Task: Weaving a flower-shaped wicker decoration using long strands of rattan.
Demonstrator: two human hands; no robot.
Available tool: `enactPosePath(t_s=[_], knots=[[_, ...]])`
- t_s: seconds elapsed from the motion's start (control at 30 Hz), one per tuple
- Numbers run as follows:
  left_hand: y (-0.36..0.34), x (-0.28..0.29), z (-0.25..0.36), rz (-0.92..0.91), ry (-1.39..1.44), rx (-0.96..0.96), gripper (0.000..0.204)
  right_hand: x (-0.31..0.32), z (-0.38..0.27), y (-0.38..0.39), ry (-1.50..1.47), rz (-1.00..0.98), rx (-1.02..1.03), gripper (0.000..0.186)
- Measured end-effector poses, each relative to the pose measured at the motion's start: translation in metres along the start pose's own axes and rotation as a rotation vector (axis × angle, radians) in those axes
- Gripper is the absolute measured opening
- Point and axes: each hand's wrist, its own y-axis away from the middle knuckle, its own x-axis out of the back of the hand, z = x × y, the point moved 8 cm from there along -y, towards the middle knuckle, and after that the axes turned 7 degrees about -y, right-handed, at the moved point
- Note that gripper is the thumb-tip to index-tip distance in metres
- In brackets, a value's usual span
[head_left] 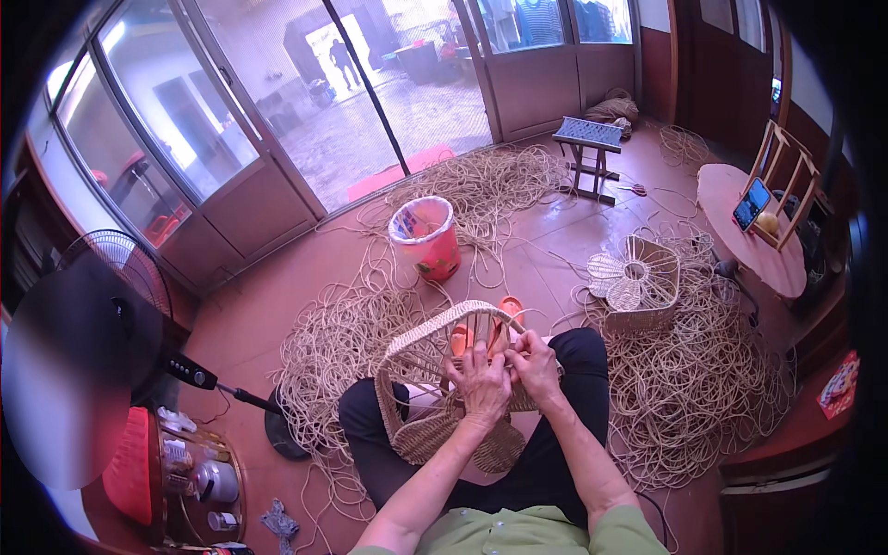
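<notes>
A half-woven cord basket (pixel 425 324) with a rim, open spokes and a woven lower part sits tilted in my lap, between my dark-trousered knees. My left hand (pixel 479 388) has its fingers bent around the spokes in the middle of the basket. My right hand (pixel 535 370) pinches at the basket's right side, just beside the left, on what looks like a cord; the fingertips are small and partly hidden. Orange slippers (pixel 509 308) show behind the basket.
Tangled cord (pixel 694 388) lies on both sides. A red bucket (pixel 425 250), woven flower-shaped piece (pixel 629 282), folding stool (pixel 587 134) and scissors (pixel 634 189) are ahead. A standing fan (pixel 190 368) and shelf (pixel 236 504) are left; a round board with phone (pixel 777 264) is right. A distant person stands outside.
</notes>
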Motion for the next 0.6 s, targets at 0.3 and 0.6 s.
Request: enactPosePath(t_s=[0.3,0.6], knots=[[0.006,-0.023,-0.018,-0.028,-0.089,0.039,0.024,0.058,-0.019,0.058,-1.404,0.018,-0.380,0.015],[0.001,-0.031,0.005,-0.135,0.081,0.154,0.014,0.665,0.039,0.360,0.106,1.260,-0.385,0.023]])
